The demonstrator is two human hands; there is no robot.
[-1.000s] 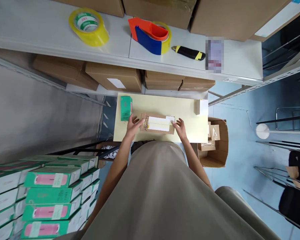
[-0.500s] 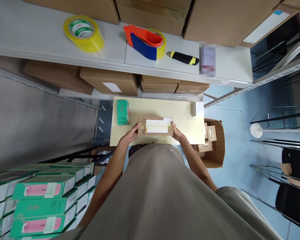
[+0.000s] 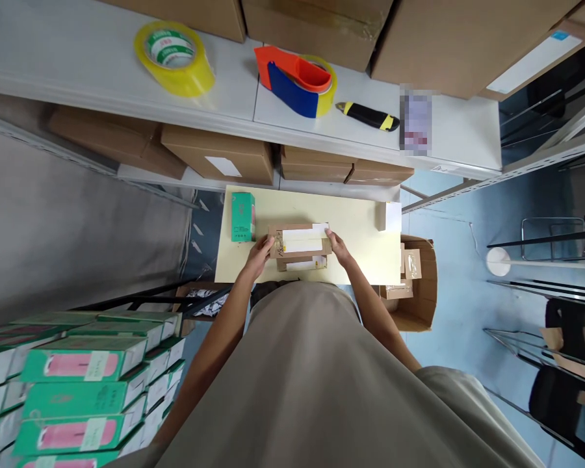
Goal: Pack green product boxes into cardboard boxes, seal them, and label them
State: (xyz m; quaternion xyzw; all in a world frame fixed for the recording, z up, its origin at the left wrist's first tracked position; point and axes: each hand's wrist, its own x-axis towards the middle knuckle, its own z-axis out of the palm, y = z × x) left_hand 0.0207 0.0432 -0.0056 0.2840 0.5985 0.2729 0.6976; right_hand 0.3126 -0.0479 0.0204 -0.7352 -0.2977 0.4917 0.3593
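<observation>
Head view: the left hand and right hand pinch opposite ends of a white-labelled brown cardboard box, partly hiding another brown carton over the pale-yellow surface, labelling apparently done, release not yet.

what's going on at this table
A person's left hand and right hand grip opposite ends of a white-labelled cardboard box over a pale yellow table. It partly hides a second cardboard box. A green box stands towards the table's left end, a white box at its right.
</observation>
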